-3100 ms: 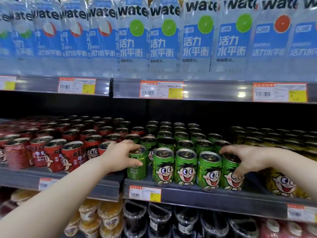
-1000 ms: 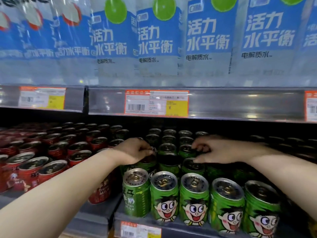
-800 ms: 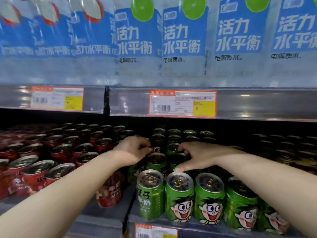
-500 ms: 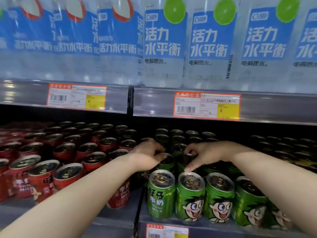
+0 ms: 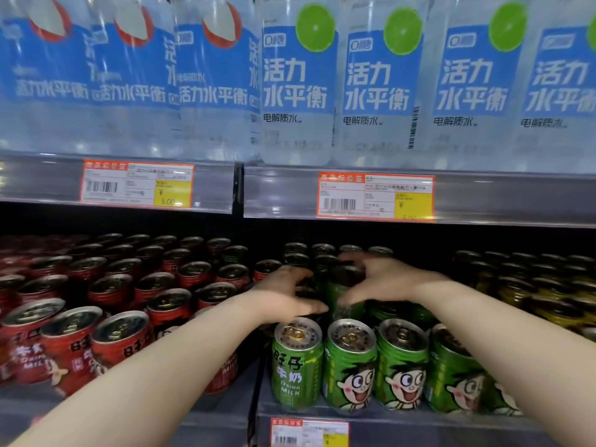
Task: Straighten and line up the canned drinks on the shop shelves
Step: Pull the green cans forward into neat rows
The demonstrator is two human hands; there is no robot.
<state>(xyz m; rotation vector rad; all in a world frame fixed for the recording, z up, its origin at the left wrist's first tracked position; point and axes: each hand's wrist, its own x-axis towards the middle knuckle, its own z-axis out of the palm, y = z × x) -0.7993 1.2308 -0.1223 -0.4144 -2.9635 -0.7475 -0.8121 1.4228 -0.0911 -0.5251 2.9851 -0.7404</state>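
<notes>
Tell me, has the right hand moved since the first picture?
Yes. The right hand moved off the front-row green cans, reaching deeper and leftward; it now grips a rear green can.

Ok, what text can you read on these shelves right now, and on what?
"活力水平衡", "电解质水": blue labels of the water bottles.
"¥", "5.00": left price tag.
"¥": right price tag, price blurred.
"旺仔牛奶", "DRINK MILK": leftmost front green can.
"MILK": front red cans, rest blurred.
Bottom price tag and all small print: too blurred to read.

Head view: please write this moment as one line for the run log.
step: straightening cans | left hand: curled behind front row, grip unclear | right hand: grips green can | front row: upright
</notes>
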